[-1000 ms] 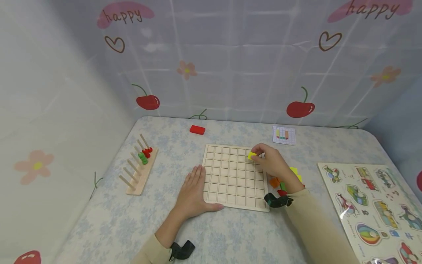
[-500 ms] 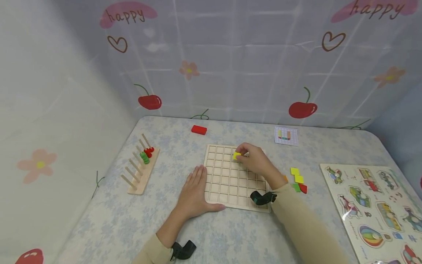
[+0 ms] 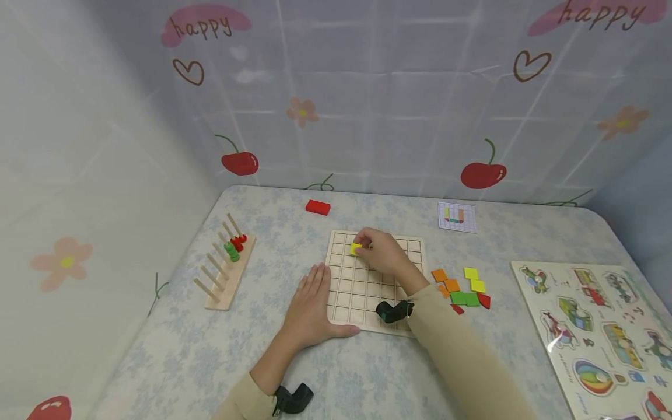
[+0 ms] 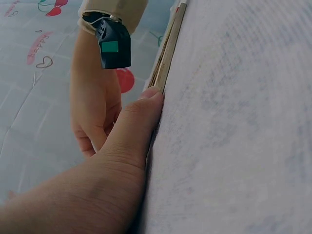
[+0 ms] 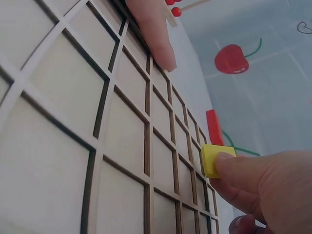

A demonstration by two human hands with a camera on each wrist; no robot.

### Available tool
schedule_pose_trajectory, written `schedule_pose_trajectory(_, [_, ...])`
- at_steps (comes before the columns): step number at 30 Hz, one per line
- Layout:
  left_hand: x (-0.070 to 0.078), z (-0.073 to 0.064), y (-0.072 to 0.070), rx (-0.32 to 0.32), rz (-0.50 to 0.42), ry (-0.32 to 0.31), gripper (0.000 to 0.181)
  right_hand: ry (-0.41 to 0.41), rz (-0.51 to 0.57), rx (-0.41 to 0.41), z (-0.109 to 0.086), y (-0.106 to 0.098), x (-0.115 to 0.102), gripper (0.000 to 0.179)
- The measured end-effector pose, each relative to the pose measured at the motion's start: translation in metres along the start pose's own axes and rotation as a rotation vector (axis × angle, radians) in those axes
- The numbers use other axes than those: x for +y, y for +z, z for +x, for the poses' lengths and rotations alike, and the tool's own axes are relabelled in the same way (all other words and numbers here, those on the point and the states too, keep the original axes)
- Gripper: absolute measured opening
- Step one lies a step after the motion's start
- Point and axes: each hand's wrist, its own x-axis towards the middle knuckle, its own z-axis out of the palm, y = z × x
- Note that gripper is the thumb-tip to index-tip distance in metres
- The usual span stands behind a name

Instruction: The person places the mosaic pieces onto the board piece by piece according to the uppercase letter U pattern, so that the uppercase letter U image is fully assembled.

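Note:
A wooden grid board point(image 3: 349, 286) with square cells lies in the middle of the table. My right hand point(image 3: 384, 254) pinches a yellow square tile point(image 3: 355, 249) between thumb and fingers over the board's upper left part. In the right wrist view the yellow tile point(image 5: 217, 160) is held close to the grid; whether it touches the board I cannot tell. My left hand point(image 3: 310, 306) rests flat at the board's left edge, fingers straight, thumb along the near corner. In the left wrist view that thumb point(image 4: 139, 117) touches the board's side.
Right of the board lie loose orange tiles point(image 3: 451, 285), green tiles point(image 3: 458, 298), yellow tiles point(image 3: 477, 286) and red pieces point(image 3: 483, 300). A pattern card point(image 3: 457, 217) and a red block point(image 3: 318, 207) lie behind. A peg stand point(image 3: 231, 286) is left, a picture puzzle point(image 3: 583, 326) right.
My right hand has carried the yellow tile leftward across the board, from its upper right part to its upper left. The loose tiles at the right came into view. My left hand stayed put.

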Motion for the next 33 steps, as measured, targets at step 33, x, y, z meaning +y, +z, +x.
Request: schedule_pose_trajectory(33, [-0.001, 0.0, 0.001, -0.008, 0.0, -0.004, 0.142, -0.022, -0.202, -0.005, 0.001, 0.003, -0.007, 0.027])
